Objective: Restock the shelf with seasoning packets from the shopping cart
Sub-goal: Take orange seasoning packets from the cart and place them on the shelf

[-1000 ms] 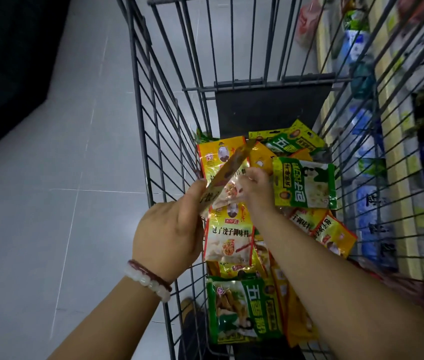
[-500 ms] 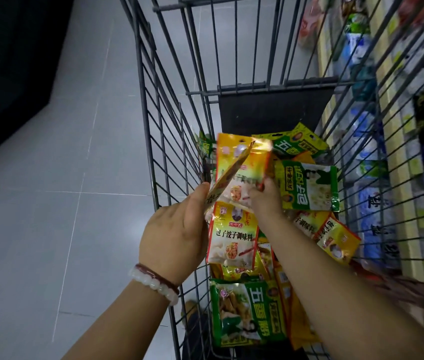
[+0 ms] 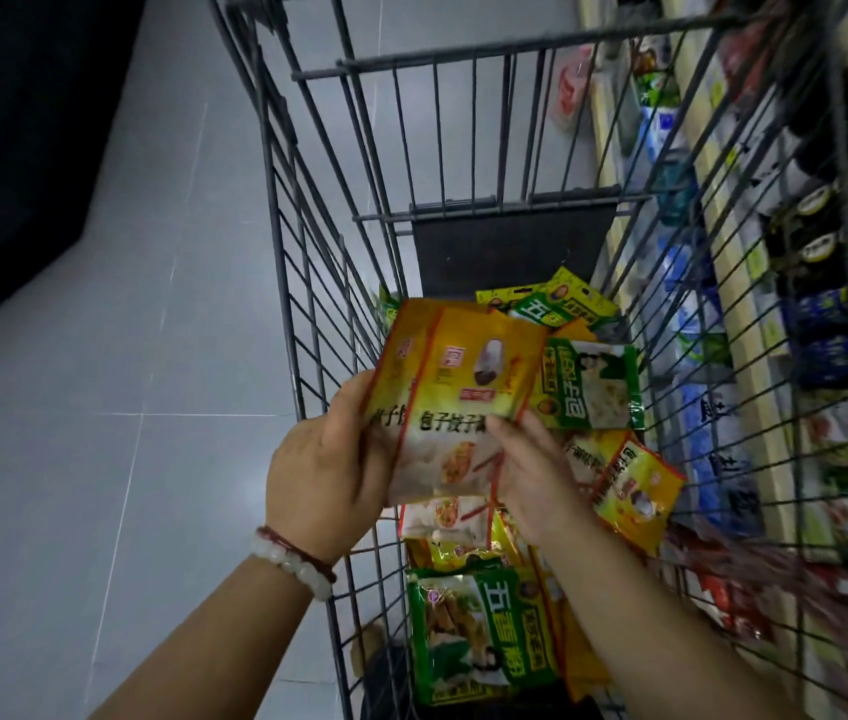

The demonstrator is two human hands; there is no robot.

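Yellow seasoning packets (image 3: pixel 455 392) fanned above the cart (image 3: pixel 307 283) — left hand (image 3: pixel 323 470) gripping them, right hand (image 3: pixel 531 475) pinching their edge

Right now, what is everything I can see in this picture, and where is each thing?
held seasoning packets: at least two, yellow-orange, fanned together above the cart.
green seasoning packets: at least three, green and white, one near the cart's near end, others toward its far end.
loose yellow packets: several, yellow, piled in the cart.
shopping cart: one, dark grey wire, centre.
shelf: one, pale wood, right of the cart, stocked with blue, white and dark goods.
floor: grey tiles, left.
bracelet: one, white beads with red cord, left wrist.
left hand: grips the held packets' left edge.
right hand: holds their lower right.
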